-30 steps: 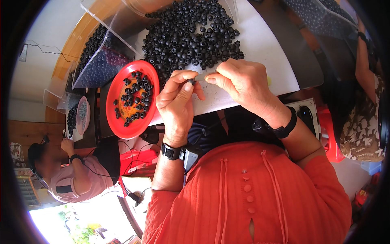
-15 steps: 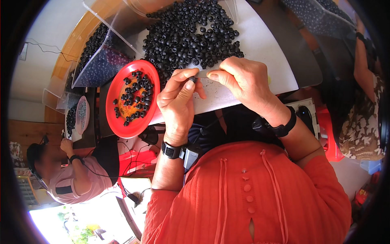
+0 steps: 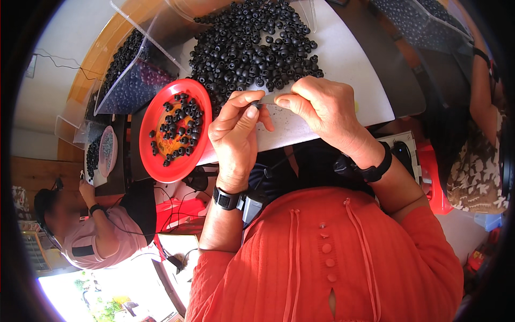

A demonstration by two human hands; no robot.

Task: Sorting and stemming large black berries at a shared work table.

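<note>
Left hand [image 3: 236,131] and right hand [image 3: 322,110] meet just below the big pile of black rubber caps [image 3: 252,45] on the white sheet [image 3: 354,70]; the fingertips of both are pressed together, pinching one small black cap [image 3: 259,104] between them, thumb and forefinger on each side. The piece sits right at the near edge of the pile, over the sheet. Risks, as a judgement: the cap is tiny and the pinch is tip-only, so it could pop out and drop off the sheet's near edge into the lap; the right hand's heel is close to the pile and could sweep caps off; the red plate [image 3: 155,155], left of the pile, overhangs the sheet edge and could tip if bumped. Counts: one pile, too many caps to count; one red plate with roughly thirty caps; one clear bin [image 3: 131,80] of caps beyond the plate; two hands, one wristband each.
</note>
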